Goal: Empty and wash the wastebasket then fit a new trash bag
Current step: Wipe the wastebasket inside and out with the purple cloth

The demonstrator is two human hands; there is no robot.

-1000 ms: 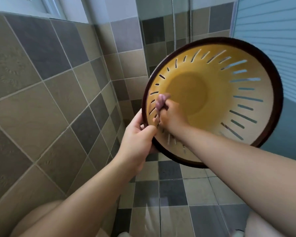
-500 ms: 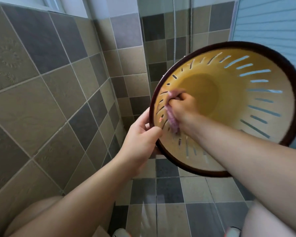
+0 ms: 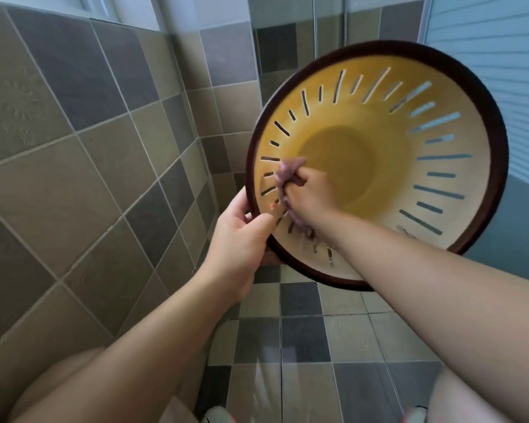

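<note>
A round yellow wastebasket (image 3: 416,166) with a dark brown rim and slotted walls is held up in the air, its open mouth tipped toward me. My left hand (image 3: 242,236) grips its rim at the lower left, thumb inside. My right hand (image 3: 306,193) reaches into the basket and holds a purple cloth (image 3: 287,172) pressed against the inner left wall. The basket holds nothing else.
A tiled wall (image 3: 74,166) of grey and beige squares runs close on the left. Matching floor tiles (image 3: 318,346) lie below. A glass shower partition (image 3: 287,35) stands behind and a pale blue slatted door (image 3: 495,56) is on the right. My knees and shoes show at the bottom.
My right hand slid the cloth along the basket's inner left wall, up and then back down, while the basket shifted slightly in my left hand's grip.
</note>
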